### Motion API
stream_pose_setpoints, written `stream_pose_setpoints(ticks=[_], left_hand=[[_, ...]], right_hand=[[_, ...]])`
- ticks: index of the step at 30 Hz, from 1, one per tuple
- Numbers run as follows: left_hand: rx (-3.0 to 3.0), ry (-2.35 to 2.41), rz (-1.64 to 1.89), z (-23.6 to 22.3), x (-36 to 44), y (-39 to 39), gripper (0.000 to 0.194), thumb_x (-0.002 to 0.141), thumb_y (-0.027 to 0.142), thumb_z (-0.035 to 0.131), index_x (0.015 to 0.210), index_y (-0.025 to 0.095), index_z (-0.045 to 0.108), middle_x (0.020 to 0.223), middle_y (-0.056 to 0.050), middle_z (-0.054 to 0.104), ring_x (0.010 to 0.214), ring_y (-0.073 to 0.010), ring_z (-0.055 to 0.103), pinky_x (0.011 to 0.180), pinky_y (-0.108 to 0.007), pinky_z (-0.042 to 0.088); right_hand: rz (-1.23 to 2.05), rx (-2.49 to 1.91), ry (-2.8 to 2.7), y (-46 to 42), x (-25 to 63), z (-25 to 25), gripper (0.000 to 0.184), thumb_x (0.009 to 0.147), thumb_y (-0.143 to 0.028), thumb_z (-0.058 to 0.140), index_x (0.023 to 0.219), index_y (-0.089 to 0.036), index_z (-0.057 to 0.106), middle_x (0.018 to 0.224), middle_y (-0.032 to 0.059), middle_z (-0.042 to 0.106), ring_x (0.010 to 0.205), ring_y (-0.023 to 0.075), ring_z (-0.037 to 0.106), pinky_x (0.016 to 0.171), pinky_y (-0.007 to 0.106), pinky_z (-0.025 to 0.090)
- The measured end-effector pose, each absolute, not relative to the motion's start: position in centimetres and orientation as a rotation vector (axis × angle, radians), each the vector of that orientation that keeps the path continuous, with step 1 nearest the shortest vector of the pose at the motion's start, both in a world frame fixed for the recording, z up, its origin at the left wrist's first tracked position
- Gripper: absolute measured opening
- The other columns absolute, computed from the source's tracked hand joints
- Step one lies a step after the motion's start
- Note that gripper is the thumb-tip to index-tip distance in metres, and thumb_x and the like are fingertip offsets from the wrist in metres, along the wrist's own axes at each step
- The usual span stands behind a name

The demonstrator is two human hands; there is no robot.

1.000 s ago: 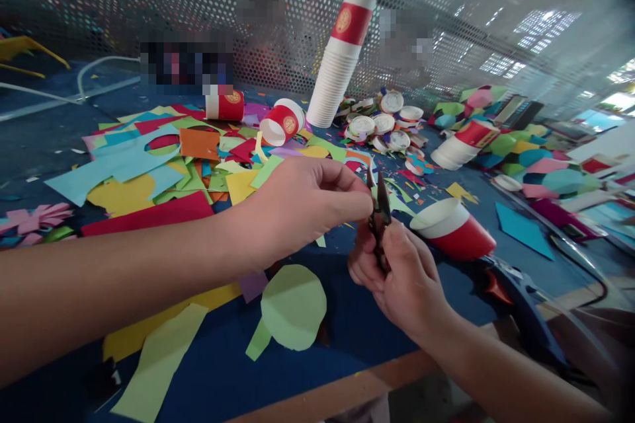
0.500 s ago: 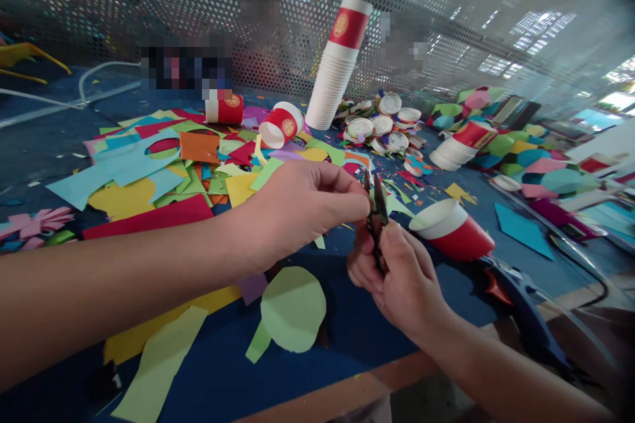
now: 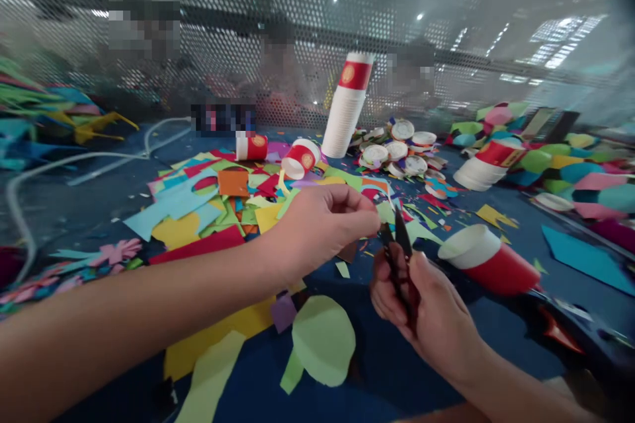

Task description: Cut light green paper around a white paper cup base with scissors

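Note:
My right hand (image 3: 426,304) grips a pair of dark scissors (image 3: 403,238), their blades pointing up and parted. Just left of the blade tips, my left hand (image 3: 330,215) pinches thumb and fingertips together; whatever lies between them is hidden. Below the hands, a pale green paper disc (image 3: 325,344) rests on the blue table, over the end of a short green strip (image 3: 292,370). A longer pale green paper piece (image 3: 213,377) lies left of the disc. Right of the scissors, a red and white paper cup (image 3: 496,258) lies on its side.
Coloured paper scraps (image 3: 198,201) heap up behind my left forearm. A tall stack of paper cups (image 3: 342,122) leans near a perforated metal screen (image 3: 307,79). A pile of round white pieces (image 3: 397,151) sits beside it. A blue glue gun with an orange trigger (image 3: 563,330) lies at right.
The view has turned, so the table's things appear further right and lower. My right hand and the scissors have drawn slightly down and away from my left fingertips. My left hand stays pinched.

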State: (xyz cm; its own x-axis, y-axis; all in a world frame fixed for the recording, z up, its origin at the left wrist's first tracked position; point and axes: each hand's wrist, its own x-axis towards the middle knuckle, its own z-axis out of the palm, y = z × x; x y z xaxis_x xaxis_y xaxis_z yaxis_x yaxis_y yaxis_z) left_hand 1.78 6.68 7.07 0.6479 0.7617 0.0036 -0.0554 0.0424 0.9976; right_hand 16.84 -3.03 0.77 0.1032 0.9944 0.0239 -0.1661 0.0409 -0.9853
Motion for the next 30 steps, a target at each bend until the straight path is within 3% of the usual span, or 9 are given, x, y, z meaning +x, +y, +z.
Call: stream_pose_setpoints(ticks=[7,10,16,21,30], left_hand=[[1.504,0.649,0.917,9.9,0.7,6.9,0.014,0.078,0.018,0.064,0.067,0.018,0.057,0.068,0.003,0.059,0.065,-0.0084,0.052,0.061,-0.020,0.040],[1.583,0.676,0.937,10.4,-0.2,6.8,0.011,0.079,0.020,0.061,0.070,0.019,0.055,0.070,0.002,0.060,0.067,-0.0095,0.053,0.064,-0.022,0.040],[1.890,0.876,0.665,6.9,-2.9,6.5,0.013,0.076,0.033,0.058,0.073,0.020,0.055,0.067,0.003,0.056,0.061,-0.0126,0.050,0.058,-0.026,0.039],[2.094,0.949,0.591,4.4,-4.5,5.5,0.006,0.078,0.026,0.059,0.079,0.021,0.058,0.071,0.002,0.061,0.066,-0.0148,0.054,0.063,-0.027,0.040],[2.397,0.890,0.494,3.1,-3.5,5.8,0.008,0.079,0.026,0.060,0.075,0.021,0.065,0.078,-0.003,0.066,0.081,-0.0206,0.059,0.075,-0.030,0.043]], right_hand=[[0.855,-0.990,-0.938,-2.6,16.8,2.2,0.047,0.087,-0.067,0.060,0.072,-0.023,0.056,0.041,-0.0070,0.039,0.032,0.0087,0.027,0.038,0.025,0.026],[0.806,-1.140,-0.976,-2.4,17.7,2.4,0.038,0.087,-0.060,0.063,0.078,-0.024,0.056,0.047,-0.0064,0.044,0.036,0.0105,0.032,0.036,0.025,0.024],[0.478,-1.637,-1.566,-1.6,19.4,2.9,0.031,0.089,-0.052,0.060,0.088,-0.022,0.063,0.064,0.0001,0.059,0.052,0.0152,0.048,0.049,0.029,0.036],[0.179,-1.795,-1.810,-1.5,19.4,3.2,0.034,0.084,-0.056,0.061,0.078,-0.022,0.059,0.061,0.0018,0.057,0.053,0.0184,0.048,0.054,0.031,0.032],[0.226,-1.759,-1.776,-2.0,19.2,2.7,0.036,0.084,-0.056,0.064,0.073,-0.023,0.054,0.057,-0.0014,0.051,0.051,0.0161,0.045,0.051,0.028,0.031]])
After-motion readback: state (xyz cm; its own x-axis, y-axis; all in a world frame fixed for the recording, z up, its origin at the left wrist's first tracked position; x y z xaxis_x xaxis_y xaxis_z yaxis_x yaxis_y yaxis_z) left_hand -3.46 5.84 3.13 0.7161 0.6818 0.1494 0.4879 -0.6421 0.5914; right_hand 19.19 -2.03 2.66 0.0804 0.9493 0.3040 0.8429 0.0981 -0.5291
